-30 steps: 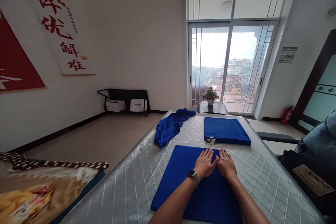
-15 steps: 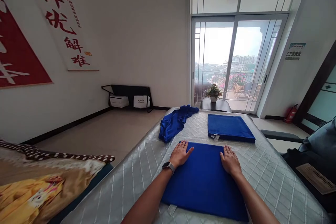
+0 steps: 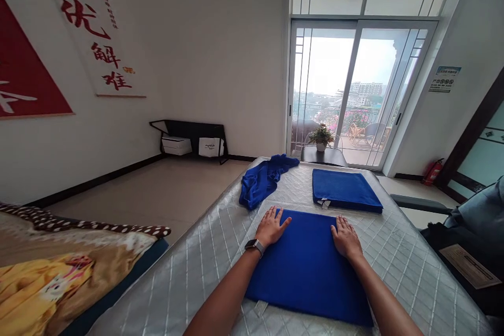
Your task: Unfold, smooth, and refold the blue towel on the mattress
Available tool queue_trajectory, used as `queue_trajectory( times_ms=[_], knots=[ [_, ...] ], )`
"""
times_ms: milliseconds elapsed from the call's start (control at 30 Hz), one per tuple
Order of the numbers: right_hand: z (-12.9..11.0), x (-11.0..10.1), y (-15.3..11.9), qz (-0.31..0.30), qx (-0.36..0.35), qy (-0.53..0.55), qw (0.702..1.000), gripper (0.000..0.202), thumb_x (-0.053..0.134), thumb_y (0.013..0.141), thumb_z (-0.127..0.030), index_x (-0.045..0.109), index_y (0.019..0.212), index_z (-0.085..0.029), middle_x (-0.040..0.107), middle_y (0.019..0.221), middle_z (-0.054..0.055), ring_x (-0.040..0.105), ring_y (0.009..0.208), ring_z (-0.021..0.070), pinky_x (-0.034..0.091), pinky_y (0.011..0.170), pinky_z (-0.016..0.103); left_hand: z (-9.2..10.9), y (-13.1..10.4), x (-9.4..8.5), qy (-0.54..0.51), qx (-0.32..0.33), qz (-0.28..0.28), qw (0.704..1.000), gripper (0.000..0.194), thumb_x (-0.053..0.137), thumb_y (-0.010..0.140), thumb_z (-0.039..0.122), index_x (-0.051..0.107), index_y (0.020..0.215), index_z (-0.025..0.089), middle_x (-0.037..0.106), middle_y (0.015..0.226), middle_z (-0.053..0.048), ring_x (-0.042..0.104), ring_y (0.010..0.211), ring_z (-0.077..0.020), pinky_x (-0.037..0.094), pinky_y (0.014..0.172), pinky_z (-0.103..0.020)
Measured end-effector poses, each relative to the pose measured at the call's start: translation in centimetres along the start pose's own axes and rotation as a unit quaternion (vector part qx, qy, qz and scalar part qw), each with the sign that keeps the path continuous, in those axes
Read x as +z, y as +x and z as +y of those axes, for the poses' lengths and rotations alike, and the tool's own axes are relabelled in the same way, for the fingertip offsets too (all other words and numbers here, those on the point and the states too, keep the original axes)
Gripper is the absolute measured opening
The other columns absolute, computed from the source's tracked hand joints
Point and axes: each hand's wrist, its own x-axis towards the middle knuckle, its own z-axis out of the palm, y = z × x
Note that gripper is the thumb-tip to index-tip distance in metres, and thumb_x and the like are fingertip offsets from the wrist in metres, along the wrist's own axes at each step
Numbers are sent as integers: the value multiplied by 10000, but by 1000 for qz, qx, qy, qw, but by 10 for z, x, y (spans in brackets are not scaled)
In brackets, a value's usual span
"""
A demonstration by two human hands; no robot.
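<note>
A blue cloth (image 3: 309,268), flat and squared like a folded towel, lies in front of me on the silvery quilted mattress (image 3: 205,262). My left hand (image 3: 271,228) rests flat on its far left corner, fingers stretched out; a watch is on that wrist. On the far right corner lies my right hand (image 3: 345,236), palm down with its fingers extended. A white tag (image 3: 261,308) sticks out at the cloth's near left edge. Farther off, a neat stack of folded blue cloths (image 3: 346,189) sits to the right, and a crumpled blue cloth (image 3: 260,184) to the left.
A bed with a tan cover (image 3: 114,260) stands at the left. Beyond the mattress are a dark chair (image 3: 323,156) with a potted plant (image 3: 322,139) and a sliding glass door (image 3: 323,79). A black rack (image 3: 192,131) lies by the wall; a dark armchair (image 3: 476,231) is at right.
The camera view has shifted slightly. Both hands stay flat at the far corners of the blue cloth, and the cloths lie as before.
</note>
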Motion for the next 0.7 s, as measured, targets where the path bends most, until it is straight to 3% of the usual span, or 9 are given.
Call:
queue_trajectory(
  times_ms=[300, 567, 700],
  knots=[
    [-2, -4, -2, -10, 4, -4, 1000, 658, 188, 1003, -427, 214, 1570, -95, 215, 1639, 87, 140, 1515, 189, 91, 1214, 368, 0, 0, 0, -10, -4, -13, 1000, 887, 104, 914, 761, 347, 1536, 177, 301, 1624, -115, 201, 1511, -307, 169, 1214, -474],
    [-10, -13, -9, 25, 15, -33, 999, 654, 217, 994, -386, 202, 1570, -77, 173, 1647, 101, 100, 1522, 209, 49, 1220, 408, 1, -1, -1, -3, -6, -12, 1000, 885, 91, 920, 745, 341, 1539, 164, 288, 1627, -127, 199, 1512, -303, 171, 1217, -461],
    [-12, -15, -21, 23, -10, -45, 999, 640, 203, 995, -362, 224, 1565, -74, 196, 1640, 98, 116, 1520, 207, 49, 1221, 407, 2, -1, -2, -5, -7, -9, 1000, 887, 96, 917, 748, 350, 1535, 163, 295, 1624, -127, 199, 1512, -309, 172, 1217, -464]
  ],
)
